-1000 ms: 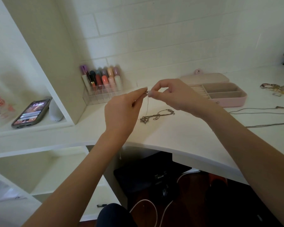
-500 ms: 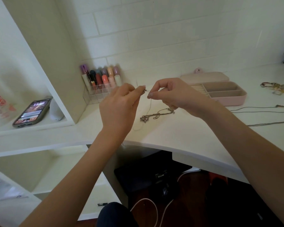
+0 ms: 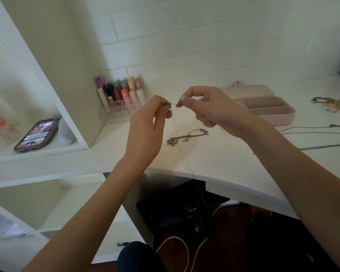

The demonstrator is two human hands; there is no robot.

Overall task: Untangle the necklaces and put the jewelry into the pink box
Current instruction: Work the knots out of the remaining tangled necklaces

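At centre frame my left hand [image 3: 148,124] and right hand [image 3: 206,107] each pinch a thin chain [image 3: 180,148], which hangs down past the white surface [image 3: 214,160] edge. It looks light, limp and easily snagged, best held near its clasp. A tangled necklace [image 3: 186,136] lies just below. The open pink box [image 3: 267,108] sits right; a lipstick organiser [image 3: 120,101] stands left, clear of the way.

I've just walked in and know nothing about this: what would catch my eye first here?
Two bare hands raised over the white desk: the left hand and right hand pinch a thin chain that hangs past the desk edge. Below them lies a tangled necklace; an open pink box sits to the right.
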